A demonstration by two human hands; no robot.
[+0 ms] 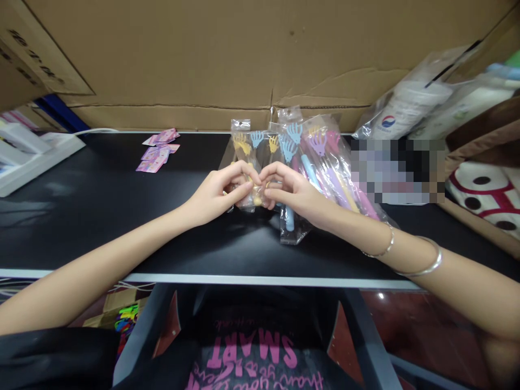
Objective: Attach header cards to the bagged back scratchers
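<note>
My left hand [219,196] and my right hand [294,189] meet at the middle of the desk, index fingertips close together. Both have curled fingers and thumbs at the lower end of a clear plastic bag [246,205]. Inside that bag are hand-shaped back scratchers, a yellow one [242,143] among them. Part of the grip is hidden behind the fingers. Right of it, partly under my right hand and forearm, lie more bagged back scratchers: a blue one [294,132], a purple one [317,143] and other colours.
Small pink cards [156,154] lie left on the black desk [122,216]. A white plastic stand [40,149] is at far left. Bagged white cups [410,108] stand back right, beside a blurred-out patch. Cardboard [244,54] walls the back. Below left is an open box [116,309] of colourful pieces.
</note>
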